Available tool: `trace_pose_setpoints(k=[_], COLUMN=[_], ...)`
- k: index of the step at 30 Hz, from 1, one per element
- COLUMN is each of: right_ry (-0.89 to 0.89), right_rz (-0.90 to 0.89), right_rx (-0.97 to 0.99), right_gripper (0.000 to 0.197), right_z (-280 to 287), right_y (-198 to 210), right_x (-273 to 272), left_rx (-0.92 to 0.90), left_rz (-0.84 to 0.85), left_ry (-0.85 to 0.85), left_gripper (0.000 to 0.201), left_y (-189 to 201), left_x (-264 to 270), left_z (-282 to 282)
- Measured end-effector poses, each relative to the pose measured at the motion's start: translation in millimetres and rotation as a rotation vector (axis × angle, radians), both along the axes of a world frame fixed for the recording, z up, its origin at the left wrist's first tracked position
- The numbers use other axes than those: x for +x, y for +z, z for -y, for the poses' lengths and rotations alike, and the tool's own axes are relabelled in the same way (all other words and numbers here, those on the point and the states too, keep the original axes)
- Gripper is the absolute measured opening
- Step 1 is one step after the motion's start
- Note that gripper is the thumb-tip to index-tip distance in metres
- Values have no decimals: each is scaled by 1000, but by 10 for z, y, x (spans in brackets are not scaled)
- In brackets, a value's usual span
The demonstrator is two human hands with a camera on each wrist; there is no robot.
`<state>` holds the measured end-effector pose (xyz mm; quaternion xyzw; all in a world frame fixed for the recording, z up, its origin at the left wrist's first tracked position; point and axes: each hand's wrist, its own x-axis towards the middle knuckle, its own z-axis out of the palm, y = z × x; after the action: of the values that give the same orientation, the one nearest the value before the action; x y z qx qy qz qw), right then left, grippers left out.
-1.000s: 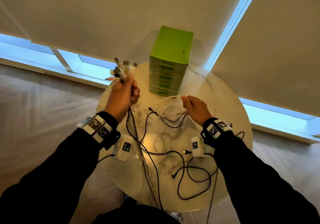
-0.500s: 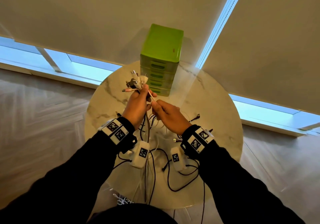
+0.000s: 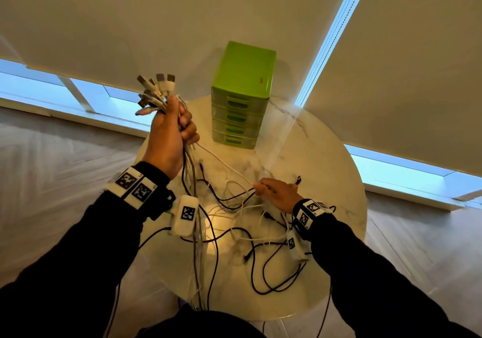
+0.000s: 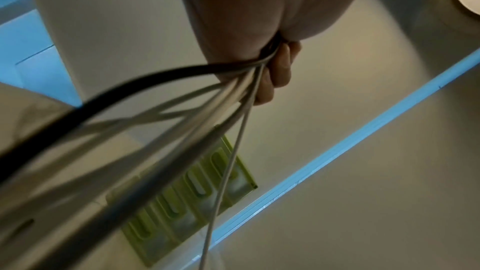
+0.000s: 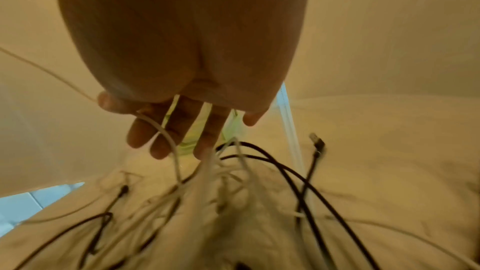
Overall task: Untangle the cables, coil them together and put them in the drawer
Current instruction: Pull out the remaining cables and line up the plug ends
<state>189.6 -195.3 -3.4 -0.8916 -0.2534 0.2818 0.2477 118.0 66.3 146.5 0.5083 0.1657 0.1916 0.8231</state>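
Observation:
My left hand (image 3: 172, 128) is raised above the table's left side, gripping a bundle of cables (image 4: 207, 100). Their USB plugs (image 3: 156, 87) fan out above the fist, and the strands hang down past the table's front edge. One thin white cable (image 3: 224, 162) runs taut from that fist to my right hand (image 3: 273, 191), low over the table, and it passes between thumb and forefinger (image 5: 140, 132). The other fingers stay fairly straight. Loose white and black cables (image 3: 234, 207) lie tangled under that hand. The green drawer unit (image 3: 242, 97) stands at the back, all drawers closed.
The round marble table (image 3: 326, 181) is small, with floor all around it. Black cable loops (image 3: 273, 272) spread over its front right part. A black plug (image 5: 317, 141) lies to the right of my right hand. Window blinds hang right behind the drawer unit.
Half a second ago both hands met at the plugs. Since then my right hand has slid down and to the right along the white cable, and my left hand has lifted the bundle higher.

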Motion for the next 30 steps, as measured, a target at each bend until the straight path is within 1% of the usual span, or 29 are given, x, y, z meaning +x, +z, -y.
trace_pose_setpoints(k=[3, 4, 5, 8, 10, 12, 14, 16, 18, 20, 22, 23, 24, 27, 30], right_ry=[10, -14, -54, -203, -256, -243, -201, -134, -54, 12, 45, 58, 71, 132, 285], right_rz=[168, 203, 210, 149, 192, 207, 215, 215, 202, 153, 109, 87, 59, -29, -81], right_rx=[17, 60, 141, 462, 579, 634, 650, 676, 684, 677, 656, 618, 562, 319, -28], right_gripper=[35, 34, 33, 27, 28, 28, 25, 21, 20, 18, 20, 22, 27, 36, 38], right_z=[-94, -155, -221, -401, -460, -569, -637, -663, -672, -667, -630, -596, -558, -402, -208], right_y=[134, 210, 290, 610, 883, 1046, 1180, 1277, 1370, 1435, 1444, 1405, 1349, 1052, 774], right_x=[31, 35, 43, 67, 48, 38, -43, -100, -137, -157, -149, -135, -118, -52, 3], left_rx=[138, 182, 220, 269, 315, 334, 310, 255, 181, 147, 143, 135, 129, 129, 92], left_rz=[-27, -43, -60, -105, -143, -195, -230, -244, -233, -229, -221, -210, -196, -145, -117], left_ry=[-38, -62, -89, -188, -223, -228, -234, -253, -250, -223, -197, -185, -174, -122, -1], left_gripper=[37, 37, 37, 33, 35, 40, 48, 54, 51, 44, 32, 28, 30, 36, 36], left_y=[-23, -57, -95, -239, -299, -368, -365, -322, -245, -184, -129, -101, -74, 17, 96], left_x=[-54, -82, -104, -170, -209, -217, -230, -187, -128, -64, -27, -27, -25, -17, 11], left_z=[63, 130, 203, 413, 544, 603, 638, 674, 682, 648, 599, 578, 550, 443, 246])
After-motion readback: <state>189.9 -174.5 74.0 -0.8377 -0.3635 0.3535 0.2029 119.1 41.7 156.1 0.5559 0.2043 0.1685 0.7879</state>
